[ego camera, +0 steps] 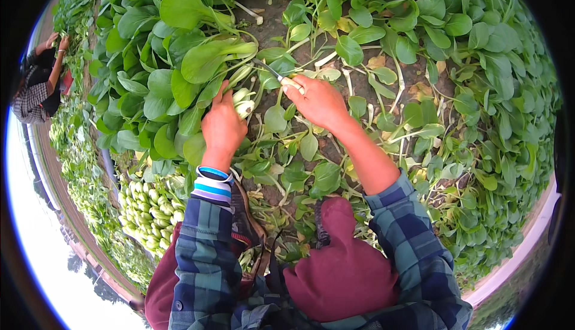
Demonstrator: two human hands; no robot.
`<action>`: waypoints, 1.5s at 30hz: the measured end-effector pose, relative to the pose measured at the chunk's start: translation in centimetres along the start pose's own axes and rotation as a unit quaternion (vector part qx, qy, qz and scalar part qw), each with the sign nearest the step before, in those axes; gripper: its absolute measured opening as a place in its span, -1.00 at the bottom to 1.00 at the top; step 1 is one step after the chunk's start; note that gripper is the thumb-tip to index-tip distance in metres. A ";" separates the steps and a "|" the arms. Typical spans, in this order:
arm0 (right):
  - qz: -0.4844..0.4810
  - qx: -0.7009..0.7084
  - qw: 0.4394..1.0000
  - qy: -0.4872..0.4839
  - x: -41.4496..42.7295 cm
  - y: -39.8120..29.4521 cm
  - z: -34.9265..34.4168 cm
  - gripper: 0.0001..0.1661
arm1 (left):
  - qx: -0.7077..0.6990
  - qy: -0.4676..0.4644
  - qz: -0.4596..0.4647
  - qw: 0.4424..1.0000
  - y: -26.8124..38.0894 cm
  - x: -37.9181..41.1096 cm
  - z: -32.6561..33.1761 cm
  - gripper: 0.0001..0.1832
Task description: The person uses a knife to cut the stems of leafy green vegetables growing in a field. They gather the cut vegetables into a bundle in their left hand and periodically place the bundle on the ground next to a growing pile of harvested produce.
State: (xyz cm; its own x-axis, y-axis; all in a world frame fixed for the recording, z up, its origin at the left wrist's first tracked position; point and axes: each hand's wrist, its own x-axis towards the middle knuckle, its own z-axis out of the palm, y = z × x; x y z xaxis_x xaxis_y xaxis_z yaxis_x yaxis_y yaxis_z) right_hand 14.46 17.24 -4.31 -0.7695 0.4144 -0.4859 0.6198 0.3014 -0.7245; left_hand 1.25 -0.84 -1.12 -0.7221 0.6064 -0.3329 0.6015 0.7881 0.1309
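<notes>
My right hand (316, 98) grips the pale handle of a knife (269, 70), whose dark blade points up and left toward the bok choy stalks. Its tip is close to a leafy bok choy plant (220, 55) that leans over the soil. My left hand (224, 125) is closed around cut bok choy heads (243, 104); their pale stem ends stick out on its right side. Their leaves merge with the dense foliage behind, so I cannot tell how many heads it holds.
A pile of cut bok choy (150, 213) lies at lower left, stem ends facing me. Trimmed leaves and stalks (346, 78) litter the soil ahead. Standing bok choy rows (494, 60) grow at right. Another person (42, 87) works among plants at far left. My shoe (245, 215) is below my left wrist.
</notes>
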 end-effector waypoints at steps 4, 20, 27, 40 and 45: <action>0.013 -0.012 1.000 -0.025 0.1 -0.6 -0.5 -0.42 | -0.013 0.000 0.000 1.000 -0.2 0.0 0.1 -0.34; 0.009 0.303 0.953 0.025 -0.8 2.1 1.8 -0.52 | -0.138 0.084 0.053 0.986 2.2 -5.7 -1.6 -0.41; 0.012 0.592 0.806 -0.005 -2.5 -0.6 1.0 -0.72 | -0.190 0.081 0.132 0.969 6.8 -9.1 -4.0 -0.31; -0.031 0.635 0.755 -0.162 -4.9 -1.7 0.3 -0.68 | -0.681 -0.171 -0.050 0.710 5.5 -6.2 -3.1 -0.34; -0.046 0.569 0.812 -0.120 -5.0 -0.9 0.0 -0.69 | -0.700 -0.180 -0.080 0.687 5.0 -6.5 -2.0 -0.38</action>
State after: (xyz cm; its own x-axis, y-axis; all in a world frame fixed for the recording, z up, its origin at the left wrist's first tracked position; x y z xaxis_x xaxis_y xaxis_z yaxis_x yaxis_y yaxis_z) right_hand 17.72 14.88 -1.26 -0.8970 0.2154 -0.3861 0.1188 -0.7237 -0.6798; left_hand 8.24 -0.61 3.56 -0.4582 0.6327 -0.6243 -0.5751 0.3246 0.7510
